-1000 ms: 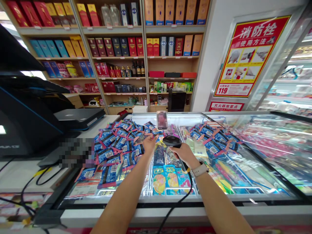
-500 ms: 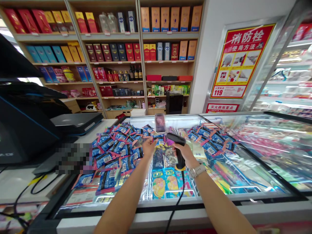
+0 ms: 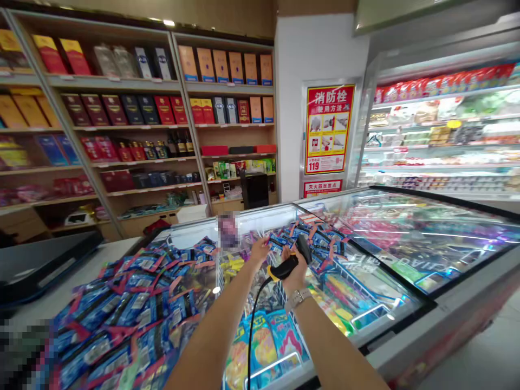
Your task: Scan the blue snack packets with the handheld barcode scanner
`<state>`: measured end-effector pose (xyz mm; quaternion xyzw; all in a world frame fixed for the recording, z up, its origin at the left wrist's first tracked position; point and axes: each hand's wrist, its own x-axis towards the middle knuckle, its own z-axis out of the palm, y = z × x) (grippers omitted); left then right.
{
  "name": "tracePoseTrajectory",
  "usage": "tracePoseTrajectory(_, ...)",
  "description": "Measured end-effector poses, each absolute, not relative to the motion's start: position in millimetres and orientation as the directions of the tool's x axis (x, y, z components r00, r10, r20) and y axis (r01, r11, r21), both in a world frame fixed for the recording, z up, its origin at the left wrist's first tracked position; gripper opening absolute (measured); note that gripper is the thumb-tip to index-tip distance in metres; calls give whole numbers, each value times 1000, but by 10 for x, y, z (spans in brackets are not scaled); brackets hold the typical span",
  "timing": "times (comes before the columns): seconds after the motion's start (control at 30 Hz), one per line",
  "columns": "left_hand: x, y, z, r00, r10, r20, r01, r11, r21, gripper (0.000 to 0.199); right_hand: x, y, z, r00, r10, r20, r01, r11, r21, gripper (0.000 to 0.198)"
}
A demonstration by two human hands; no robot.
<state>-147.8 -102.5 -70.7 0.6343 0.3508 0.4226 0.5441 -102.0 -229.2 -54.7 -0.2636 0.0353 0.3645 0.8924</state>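
My right hand [image 3: 296, 273], with a pale-banded watch on its wrist, grips a black handheld barcode scanner [image 3: 284, 267]. The scanner's head tips up to the right, and its cable trails down from the handle. To the left of it, my left hand [image 3: 259, 253] reaches forward with its fingertips pinched at the edge of a small blue packet [image 3: 278, 241]. That packet borders the smaller pile of blue-and-pink packets [image 3: 320, 237] on the freezer's glass. A larger pile of like packets [image 3: 142, 298] spreads over the glass on the left.
The glass-topped chest freezer [image 3: 394, 338] holds wire baskets of colourful packs [image 3: 260, 344]. On the left counter stands a dark flat device [image 3: 49, 265]. Behind are shelves of boxed bottles [image 3: 215, 111], a red fire-hydrant poster [image 3: 328, 130] and an open chiller [image 3: 447, 135].
The view has swung right. My left hand has moved from the middle of the freezer to the right pile's edge. The scanner has turned, its head now pointing up and right.
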Motion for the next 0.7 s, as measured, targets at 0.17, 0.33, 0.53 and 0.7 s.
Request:
tracePoseTrajectory(0.17,-1350,-769,-728,464,848,257,125,-350,928,11,-1033,-2085,-666,808,534,-248,-567,593,-572,16)
tracePoseTrajectory(0.33,-1378,-705,-798,474,830,294,180,-418,890,23,-1072,-2037,-691,810,496,-314,-578,578,-577,17)
tracePoseTrajectory(0.53,-1424,-800,-721,443,844,301,177,-412,894,30,-1079,-2048,-699,824,493,-278,-551,585,-596,17)
tracePoseTrajectory(0.7,-1738,-969,-441,341,869,359,-9,-379,925,33,-1116,-2132,-534,739,639,-212,-639,567,-520,5)
